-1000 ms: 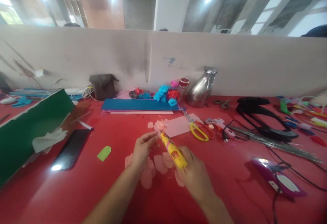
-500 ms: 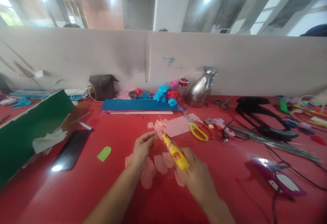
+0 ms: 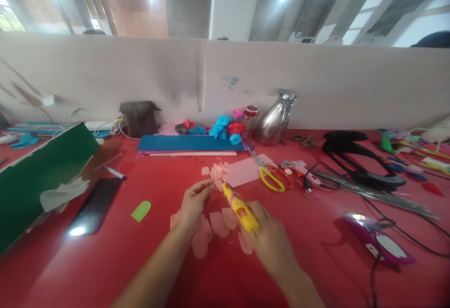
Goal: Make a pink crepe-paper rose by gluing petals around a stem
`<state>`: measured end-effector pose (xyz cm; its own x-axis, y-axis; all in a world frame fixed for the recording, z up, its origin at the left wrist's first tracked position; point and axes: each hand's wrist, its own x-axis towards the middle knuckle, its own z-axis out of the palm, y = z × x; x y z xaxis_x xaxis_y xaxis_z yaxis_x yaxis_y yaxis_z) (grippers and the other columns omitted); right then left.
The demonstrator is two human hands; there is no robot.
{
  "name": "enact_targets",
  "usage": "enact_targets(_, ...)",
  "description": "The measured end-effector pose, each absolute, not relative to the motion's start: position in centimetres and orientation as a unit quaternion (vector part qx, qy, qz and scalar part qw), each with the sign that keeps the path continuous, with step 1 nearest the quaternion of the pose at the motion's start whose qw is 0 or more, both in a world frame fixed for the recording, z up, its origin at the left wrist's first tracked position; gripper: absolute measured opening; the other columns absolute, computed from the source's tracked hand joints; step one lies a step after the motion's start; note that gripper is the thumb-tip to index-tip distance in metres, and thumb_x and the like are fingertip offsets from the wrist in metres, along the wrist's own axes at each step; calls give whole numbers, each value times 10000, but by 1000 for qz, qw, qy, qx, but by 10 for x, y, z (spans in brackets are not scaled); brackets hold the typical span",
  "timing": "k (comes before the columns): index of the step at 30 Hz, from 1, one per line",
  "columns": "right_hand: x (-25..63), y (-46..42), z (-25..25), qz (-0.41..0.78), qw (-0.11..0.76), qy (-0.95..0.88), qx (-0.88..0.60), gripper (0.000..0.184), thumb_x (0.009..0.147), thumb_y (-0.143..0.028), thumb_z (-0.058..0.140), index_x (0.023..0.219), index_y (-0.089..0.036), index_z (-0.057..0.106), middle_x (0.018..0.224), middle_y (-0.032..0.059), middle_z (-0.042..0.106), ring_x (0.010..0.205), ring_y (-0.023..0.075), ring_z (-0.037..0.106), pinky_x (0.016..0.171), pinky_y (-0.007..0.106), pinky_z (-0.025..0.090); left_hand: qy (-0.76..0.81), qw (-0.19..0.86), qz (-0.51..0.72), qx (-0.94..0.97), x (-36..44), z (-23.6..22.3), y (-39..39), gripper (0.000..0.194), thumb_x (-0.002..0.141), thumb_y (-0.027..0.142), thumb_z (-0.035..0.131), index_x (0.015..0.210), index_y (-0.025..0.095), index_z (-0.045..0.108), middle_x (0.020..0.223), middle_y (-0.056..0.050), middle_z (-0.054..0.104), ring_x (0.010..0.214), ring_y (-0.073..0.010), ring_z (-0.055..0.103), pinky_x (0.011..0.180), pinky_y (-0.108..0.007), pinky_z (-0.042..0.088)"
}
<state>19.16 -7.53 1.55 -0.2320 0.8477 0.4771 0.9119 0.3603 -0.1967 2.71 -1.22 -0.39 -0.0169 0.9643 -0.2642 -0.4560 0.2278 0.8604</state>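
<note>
My left hand [image 3: 194, 205] pinches the base of a pale pink paper flower [image 3: 218, 172] between thumb and fingertips. In my right hand [image 3: 269, 237] is a yellow glue gun [image 3: 241, 208], its tip pointing away from me, close to the underside of the flower. Whether the tip touches the paper I cannot tell. On the table below and between my hands lie several cut pink paper petals [image 3: 218, 224], some partly covered by my left hand. A small pink piece [image 3: 205, 171] rests just left of the flower, and a pink paper sheet [image 3: 248, 173] behind it.
Yellow-and-red handled scissors [image 3: 271, 180] lie right of the flower. Farther back stand a steel jug [image 3: 272, 123] and blue and red paper flowers [image 3: 221, 127]. A phone [image 3: 95, 206] and a green paper petal [image 3: 141, 211] lie left; a corded purple object [image 3: 381, 242] lies right.
The glue gun's tip has shifted slightly around the flower's base, and the flower has tilted a little in my left fingers. The whole view has drifted slightly.
</note>
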Motion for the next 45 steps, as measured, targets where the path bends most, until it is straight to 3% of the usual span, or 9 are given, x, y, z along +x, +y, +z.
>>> enact_targets(13,192,-78,18,-68,236,-784,-571,138,762,-90,403,774,-223,433,622,-11,546,484,142,526,415,240,248,448,632,557,299,27,-9,-11,362,552,358,772,845,154,714,579,25,548,461,-37,313,467,-200,242)
enact_targets(19,189,-79,19,-66,258,-784,-561,107,808,-123,387,799,-223,425,615,-15,558,480,146,548,415,238,268,443,636,559,295,28,-9,-11,361,558,348,768,851,145,712,517,46,495,452,-32,305,465,-192,246)
enact_targets(29,190,-78,16,-35,255,-774,-579,69,832,-169,401,791,-221,423,597,-17,573,471,149,555,407,228,282,446,645,552,284,27,-5,-12,380,545,345,777,862,145,713,672,-11,626,461,-20,344,463,-177,270)
enact_targets(45,208,-88,11,-47,239,-777,-581,54,851,-212,397,820,-231,438,617,-9,575,490,155,577,425,232,308,455,641,553,277,27,-4,-13,331,551,326,768,831,161,704,574,35,549,471,-37,365,491,-199,275)
